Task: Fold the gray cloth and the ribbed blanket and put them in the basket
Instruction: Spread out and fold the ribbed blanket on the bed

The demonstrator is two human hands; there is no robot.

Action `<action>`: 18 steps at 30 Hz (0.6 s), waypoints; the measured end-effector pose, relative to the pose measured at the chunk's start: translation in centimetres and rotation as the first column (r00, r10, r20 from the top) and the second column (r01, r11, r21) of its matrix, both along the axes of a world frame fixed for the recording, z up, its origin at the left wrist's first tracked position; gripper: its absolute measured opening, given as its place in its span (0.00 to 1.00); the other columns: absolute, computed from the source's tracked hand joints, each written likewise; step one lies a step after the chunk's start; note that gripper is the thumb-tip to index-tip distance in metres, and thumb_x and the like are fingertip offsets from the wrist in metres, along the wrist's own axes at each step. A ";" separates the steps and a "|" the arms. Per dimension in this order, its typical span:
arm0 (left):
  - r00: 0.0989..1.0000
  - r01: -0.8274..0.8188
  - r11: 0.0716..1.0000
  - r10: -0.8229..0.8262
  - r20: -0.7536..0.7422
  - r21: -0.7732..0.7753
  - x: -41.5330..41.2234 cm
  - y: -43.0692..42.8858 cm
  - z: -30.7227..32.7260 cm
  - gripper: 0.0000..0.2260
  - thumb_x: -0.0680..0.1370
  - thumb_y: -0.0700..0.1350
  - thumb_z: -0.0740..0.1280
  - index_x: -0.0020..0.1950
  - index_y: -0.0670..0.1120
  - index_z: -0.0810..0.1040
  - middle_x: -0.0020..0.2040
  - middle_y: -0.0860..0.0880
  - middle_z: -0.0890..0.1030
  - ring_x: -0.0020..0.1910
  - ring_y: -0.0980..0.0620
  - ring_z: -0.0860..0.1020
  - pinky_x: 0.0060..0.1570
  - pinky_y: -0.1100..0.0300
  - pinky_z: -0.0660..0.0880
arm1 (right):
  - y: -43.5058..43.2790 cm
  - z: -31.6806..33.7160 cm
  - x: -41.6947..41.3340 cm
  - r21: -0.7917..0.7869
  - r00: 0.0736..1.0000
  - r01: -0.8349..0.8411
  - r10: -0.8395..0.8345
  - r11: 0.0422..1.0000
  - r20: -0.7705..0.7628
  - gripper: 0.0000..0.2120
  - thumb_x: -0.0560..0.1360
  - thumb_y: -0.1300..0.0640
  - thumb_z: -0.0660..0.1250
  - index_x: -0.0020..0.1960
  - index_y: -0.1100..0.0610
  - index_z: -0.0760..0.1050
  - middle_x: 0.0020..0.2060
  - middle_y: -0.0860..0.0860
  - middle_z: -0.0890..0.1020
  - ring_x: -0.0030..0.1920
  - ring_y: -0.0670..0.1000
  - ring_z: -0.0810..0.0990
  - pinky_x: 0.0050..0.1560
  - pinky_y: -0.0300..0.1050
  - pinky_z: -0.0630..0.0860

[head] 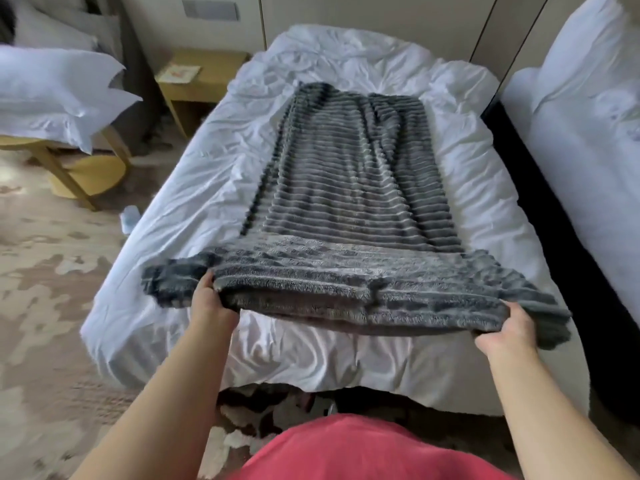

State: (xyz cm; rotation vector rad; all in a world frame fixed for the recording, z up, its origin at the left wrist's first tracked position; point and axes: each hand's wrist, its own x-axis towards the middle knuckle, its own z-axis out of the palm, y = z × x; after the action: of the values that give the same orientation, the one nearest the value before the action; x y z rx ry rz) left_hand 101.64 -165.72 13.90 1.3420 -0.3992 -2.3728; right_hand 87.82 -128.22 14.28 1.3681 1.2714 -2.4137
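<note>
White bed (194, 202) carries the ribbed blanket (346, 174), long axis toward 12 o'clock (both grips clutch its near edge): left hand (211, 306), right hand (502, 332).

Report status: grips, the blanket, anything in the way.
Left grip and right grip hold near edge of ribbed blanket, one toward each side. Blanket lies lengthwise on bed, near end lifted. Nothing lying on it; basket not in view.
</note>
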 end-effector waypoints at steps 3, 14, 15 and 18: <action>0.981 -0.029 0.999 0.021 -0.195 -0.041 0.4 -0.7 2.2 0.18 0.78 0.50 0.63 0.67 0.46 0.75 0.61 0.44 0.80 0.59 0.44 0.79 0.57 0.45 0.75 | 0.2 3.1 0.9 -0.004 0.987 0.047 -0.047 0.999 -0.152 0.05 0.73 0.55 0.65 0.49 0.50 0.75 0.51 0.48 0.82 0.48 0.51 0.82 0.45 0.47 0.79; 0.987 -0.104 0.993 0.097 0.126 0.047 13.9 0.0 -2.8 0.17 0.77 0.50 0.68 0.64 0.46 0.77 0.59 0.44 0.81 0.56 0.43 0.80 0.60 0.46 0.75 | 1.1 -4.1 15.3 0.079 0.989 0.026 -0.037 0.997 0.146 0.05 0.73 0.58 0.65 0.40 0.51 0.72 0.41 0.45 0.83 0.52 0.51 0.81 0.41 0.43 0.76; 0.983 -0.103 0.994 0.095 0.160 0.047 14.9 0.1 -3.3 0.17 0.77 0.50 0.68 0.64 0.46 0.77 0.59 0.45 0.81 0.56 0.43 0.80 0.60 0.45 0.75 | 1.4 -4.6 16.1 0.101 0.983 0.024 -0.041 0.995 0.178 0.05 0.73 0.57 0.65 0.38 0.51 0.71 0.44 0.45 0.82 0.52 0.50 0.80 0.44 0.42 0.75; 0.977 -0.077 0.996 0.066 0.201 0.048 17.5 0.9 -4.5 0.16 0.77 0.50 0.67 0.64 0.47 0.77 0.59 0.46 0.81 0.57 0.43 0.80 0.60 0.44 0.74 | 2.4 -5.4 18.4 0.134 0.971 0.023 -0.054 0.991 0.231 0.07 0.70 0.57 0.68 0.36 0.52 0.72 0.37 0.44 0.82 0.43 0.49 0.81 0.39 0.43 0.74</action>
State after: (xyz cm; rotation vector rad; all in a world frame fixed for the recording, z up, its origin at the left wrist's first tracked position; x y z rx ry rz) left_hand 119.12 -164.83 9.45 1.5993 -0.3359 -2.2140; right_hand 106.17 -125.82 8.87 1.6693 1.3708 -2.1439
